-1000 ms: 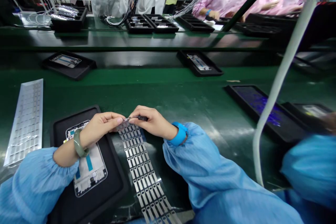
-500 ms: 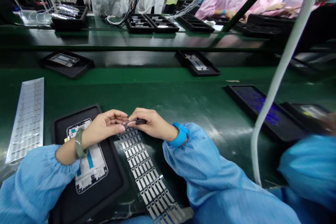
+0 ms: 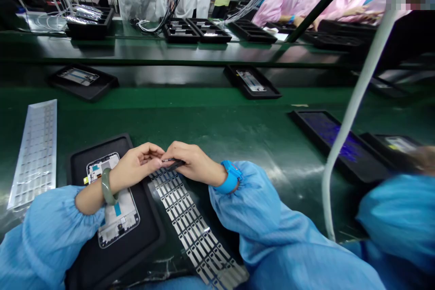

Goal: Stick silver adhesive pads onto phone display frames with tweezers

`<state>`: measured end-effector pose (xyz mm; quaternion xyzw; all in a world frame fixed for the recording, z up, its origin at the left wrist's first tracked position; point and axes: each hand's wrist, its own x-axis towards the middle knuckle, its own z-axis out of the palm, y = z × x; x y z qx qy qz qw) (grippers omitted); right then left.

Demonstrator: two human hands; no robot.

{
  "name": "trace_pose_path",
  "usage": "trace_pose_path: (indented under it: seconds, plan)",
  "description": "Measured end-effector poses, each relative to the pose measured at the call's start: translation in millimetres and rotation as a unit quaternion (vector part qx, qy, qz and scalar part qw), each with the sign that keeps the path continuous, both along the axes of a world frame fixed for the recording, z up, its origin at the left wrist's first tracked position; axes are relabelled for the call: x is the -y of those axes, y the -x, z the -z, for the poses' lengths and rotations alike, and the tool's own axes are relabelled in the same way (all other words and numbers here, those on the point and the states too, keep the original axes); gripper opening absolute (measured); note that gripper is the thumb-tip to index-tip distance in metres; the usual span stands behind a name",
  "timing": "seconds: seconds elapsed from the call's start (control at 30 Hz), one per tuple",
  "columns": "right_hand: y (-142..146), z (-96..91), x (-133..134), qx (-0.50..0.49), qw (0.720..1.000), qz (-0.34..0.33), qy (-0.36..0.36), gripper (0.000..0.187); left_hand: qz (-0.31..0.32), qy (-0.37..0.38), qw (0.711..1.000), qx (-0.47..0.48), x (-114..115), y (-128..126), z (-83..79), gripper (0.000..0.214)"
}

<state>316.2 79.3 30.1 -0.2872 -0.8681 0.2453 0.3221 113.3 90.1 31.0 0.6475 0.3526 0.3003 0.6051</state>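
Observation:
My left hand (image 3: 144, 161) is closed, thumb and curled fingers meeting at the fingertips; whatever they pinch is too small to make out. Against it, my right hand (image 3: 192, 161) grips a thin dark tool (image 3: 176, 165), its kind unclear. Both hands hover at the top end of a strip sheet (image 3: 192, 222) carrying rows of small metallic pieces. Beneath my left forearm, a silver phone frame (image 3: 127, 213) with blue strips lies in a black tray (image 3: 146, 247). My left wrist wears a green bangle (image 3: 108, 186), my right a blue wristband (image 3: 231, 176).
A second pale sheet (image 3: 34, 154) lies at far left. Black trays with phone frames (image 3: 79, 76) (image 3: 251, 80) sit farther back. Right of me are a tray with purple-blue pieces (image 3: 335, 133), a pale upright tube (image 3: 350, 127) and a co-worker's blue sleeve (image 3: 401, 217).
The dark tool has tilted, its right end now lower. My fingertips have shifted slightly and drawn closer together. The trays farther back sit a little further left.

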Motion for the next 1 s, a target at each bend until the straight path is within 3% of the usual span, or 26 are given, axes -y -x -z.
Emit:
trace_pose_path:
  seconds: [0.33,0.47,0.6,0.77,1.0]
  plan:
    - [5,-4.2,6,0.066,0.995,0.033,-0.071,0.015,-0.033,0.009,0.999,-0.018,2,-5,4.8,0.035]
    - [5,-6.6,8,0.056,0.994,0.078,-0.055,0.017,-0.053,-0.014,0.998,-0.018,1,-4,6.6,0.036]
    - [5,-2.1,11,0.005,0.982,0.183,0.054,0.048,-0.108,-0.063,0.992,-0.032,-4,-3,10.2,0.036]
    - [4,12.1,13,-0.001,0.954,0.156,0.256,0.025,-0.138,-0.102,0.983,-0.063,-10,-3,12.5,0.042]
    - [-8,15.2,1,-0.039,0.934,0.126,0.332,0.029,-0.132,-0.160,0.973,-0.096,-13,-4,12.8,0.057]
